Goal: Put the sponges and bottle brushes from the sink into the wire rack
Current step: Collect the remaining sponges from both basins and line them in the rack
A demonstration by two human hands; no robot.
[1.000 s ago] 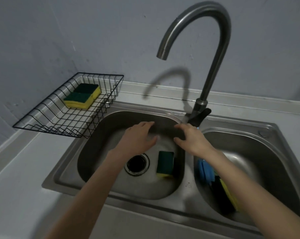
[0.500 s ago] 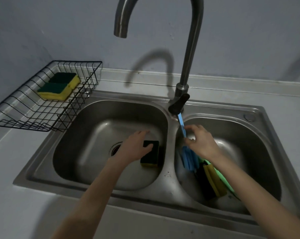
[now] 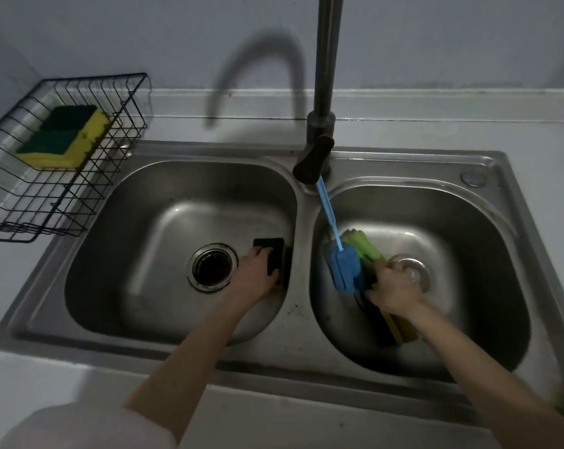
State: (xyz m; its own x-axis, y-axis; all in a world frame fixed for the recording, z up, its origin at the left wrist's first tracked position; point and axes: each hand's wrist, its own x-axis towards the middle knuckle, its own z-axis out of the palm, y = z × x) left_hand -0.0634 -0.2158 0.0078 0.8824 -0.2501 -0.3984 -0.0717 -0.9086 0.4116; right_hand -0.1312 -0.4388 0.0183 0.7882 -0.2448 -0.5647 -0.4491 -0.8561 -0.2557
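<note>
In the left basin my left hand point(image 3: 254, 277) lies on a green-and-yellow sponge point(image 3: 276, 257) that leans against the basin's right wall; my fingers curl onto it. In the right basin my right hand point(image 3: 394, 286) reaches into a pile: a blue bottle brush point(image 3: 344, 270) with its thin handle leaning up to the faucet, a green bottle brush point(image 3: 365, 246) behind it, and a green-and-yellow sponge point(image 3: 395, 328) under my wrist. Whether it grips anything is hidden. The black wire rack point(image 3: 79, 176) at the left holds two green-and-yellow sponges point(image 3: 63, 137).
A tall steel faucet point(image 3: 322, 124) rises between the two basins of the steel sink point(image 3: 303, 215). The left basin has an open drain point(image 3: 211, 266); the right one has a plugged drain point(image 3: 412, 270). Grey counter surrounds the sink; the wall is close behind.
The view has tilted down and moved closer. My left hand has come down onto the sponge in the left basin. My right hand has dropped from the blue handle into the pile.
</note>
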